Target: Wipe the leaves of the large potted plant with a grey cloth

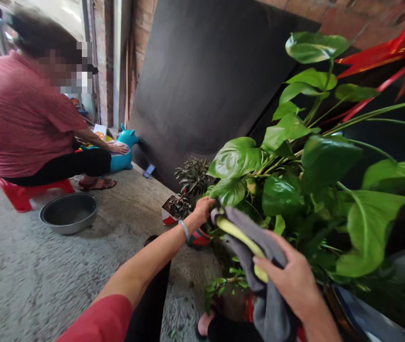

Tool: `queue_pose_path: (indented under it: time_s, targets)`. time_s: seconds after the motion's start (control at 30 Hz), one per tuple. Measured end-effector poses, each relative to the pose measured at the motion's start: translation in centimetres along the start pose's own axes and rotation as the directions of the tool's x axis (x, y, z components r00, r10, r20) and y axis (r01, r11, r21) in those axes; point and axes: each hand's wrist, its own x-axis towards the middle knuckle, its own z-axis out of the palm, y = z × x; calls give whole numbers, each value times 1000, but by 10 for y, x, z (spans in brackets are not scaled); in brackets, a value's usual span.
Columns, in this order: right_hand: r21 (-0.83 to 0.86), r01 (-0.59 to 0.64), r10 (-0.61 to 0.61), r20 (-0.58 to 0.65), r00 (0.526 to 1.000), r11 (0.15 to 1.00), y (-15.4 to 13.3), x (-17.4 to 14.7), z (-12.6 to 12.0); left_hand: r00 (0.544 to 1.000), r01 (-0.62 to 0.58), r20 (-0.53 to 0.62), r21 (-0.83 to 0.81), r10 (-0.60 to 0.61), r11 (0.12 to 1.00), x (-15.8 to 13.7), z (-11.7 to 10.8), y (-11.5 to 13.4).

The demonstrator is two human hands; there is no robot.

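Observation:
My left hand (202, 209) reaches forward and grips the base of a leaf on the large green potted plant (305, 166). My right hand (291, 280) holds a grey cloth (259, 266) wrapped over a yellow-green leaf (241, 237), with the fingers pressed on top of the cloth. A silver bracelet sits on my left wrist. The plant's pot is mostly hidden behind leaves and my arms.
A person in a red shirt (20, 114) sits on a red stool at the left, one hand on a teal toy animal (124, 152). A metal basin (69, 213) lies on the concrete floor. A small dark plant (188, 185) stands by a black board (205, 76). Red ribbon (401, 42) hangs upper right.

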Motion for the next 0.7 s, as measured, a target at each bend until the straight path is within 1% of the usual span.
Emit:
queue_pose_path:
  time_s: [0.03,0.07,0.1,0.13,0.17,0.2,0.23,0.27,0.3,0.33,0.37,0.4,0.43,0.47,0.5,0.53,0.57,0.6,0.63,0.67,0.7]
  targets:
    - [-10,8,-9,-120,993,1000,-5,9,-7,1000,2,-6,8,-2,1000,-1,1,-2]
    - [-32,15,-22,-243,970,999,-10,22,-9,1000,0,-11,24,0,1000,-3,2,-5]
    - [-61,15,-34,-337,941,998,-15,35,-5,1000,-7,-12,45,7,999,-5,3,-8]
    - [-88,8,-41,-373,927,996,-19,47,6,1000,-17,-3,64,17,998,-6,4,-11]
    - [-107,2,-39,-343,938,994,-21,54,20,1000,-27,9,79,26,996,-8,4,-13]
    - [-113,1,-31,-262,965,994,-19,55,36,999,-30,15,86,29,996,-9,3,-14]
    - [-104,0,-16,-152,988,995,-16,50,50,1000,-27,18,83,26,996,-11,2,-14]
    - [-81,-6,2,-42,999,997,-10,39,62,1000,-19,17,75,18,997,-11,-1,-13]
    - [-44,-18,20,45,999,999,-3,24,67,1000,-9,15,66,8,998,-12,-5,-12]
    - [2,-38,38,96,995,999,4,8,67,1000,-1,11,59,0,998,-13,-8,-9]
    - [47,-68,63,112,992,997,10,-8,61,1000,4,7,57,-5,998,-13,-11,-7]
    - [82,-104,96,95,991,991,15,-19,50,1000,4,6,59,-5,998,-13,-13,-6]
    - [106,-135,130,46,990,985,17,-26,37,1000,3,7,67,-3,998,-14,-15,-6]
    - [117,-152,158,-39,987,981,17,-26,23,1000,2,8,76,-2,997,-14,-15,-7]
    - [118,-156,173,-156,972,981,15,-22,12,1000,-3,12,87,2,996,-15,-14,-9]
    - [113,-144,171,-285,943,983,12,-13,6,1000,-10,19,100,9,995,-16,-13,-13]
    - [106,-118,151,-397,905,987,9,-2,5,999,-16,30,113,13,993,-17,-11,-17]
    - [98,-90,125,-464,877,991,8,8,10,999,-13,40,127,8,992,-18,-10,-22]
    - [91,-73,107,-472,875,993,8,16,19,999,0,46,141,-6,990,-19,-10,-26]
    - [88,-75,105,-425,899,993,10,19,31,999,18,47,153,-25,988,-19,-11,-31]
    - [89,-96,121,-335,934,991,15,16,44,998,38,42,163,-46,986,-20,-15,-36]
